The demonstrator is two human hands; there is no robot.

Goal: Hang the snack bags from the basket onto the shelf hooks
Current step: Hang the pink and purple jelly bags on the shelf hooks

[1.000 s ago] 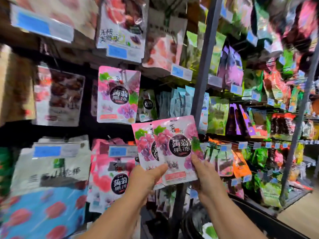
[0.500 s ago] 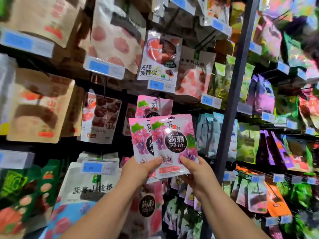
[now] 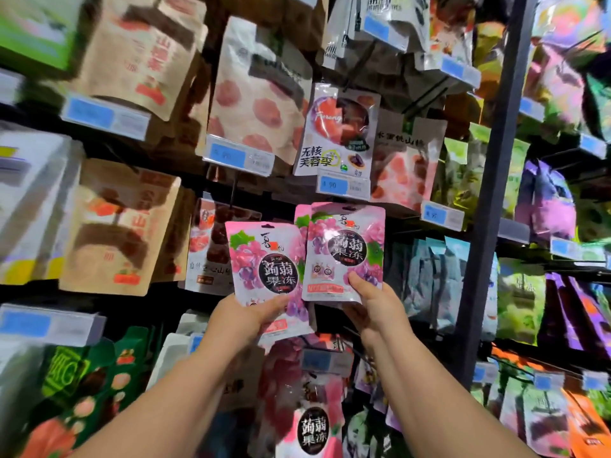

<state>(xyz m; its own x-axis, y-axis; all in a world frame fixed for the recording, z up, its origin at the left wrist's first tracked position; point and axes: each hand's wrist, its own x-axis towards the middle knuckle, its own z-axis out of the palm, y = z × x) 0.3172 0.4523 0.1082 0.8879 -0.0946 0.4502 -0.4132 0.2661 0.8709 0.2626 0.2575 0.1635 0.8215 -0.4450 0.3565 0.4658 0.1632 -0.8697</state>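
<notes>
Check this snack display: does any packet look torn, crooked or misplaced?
Nothing looks torn or spilled. Only two packets are hand-held: the left hand grips the lower pink grape-print plastic bag, the right hand the higher pink grape-print plastic bag.

Bright, even light; blurred, distorted edges.

The left hand (image 3: 246, 320) holds one snack bag (image 3: 264, 262) left of, partly overlapping, the right hand's (image 3: 380, 305) bag (image 3: 345, 249).
</notes>
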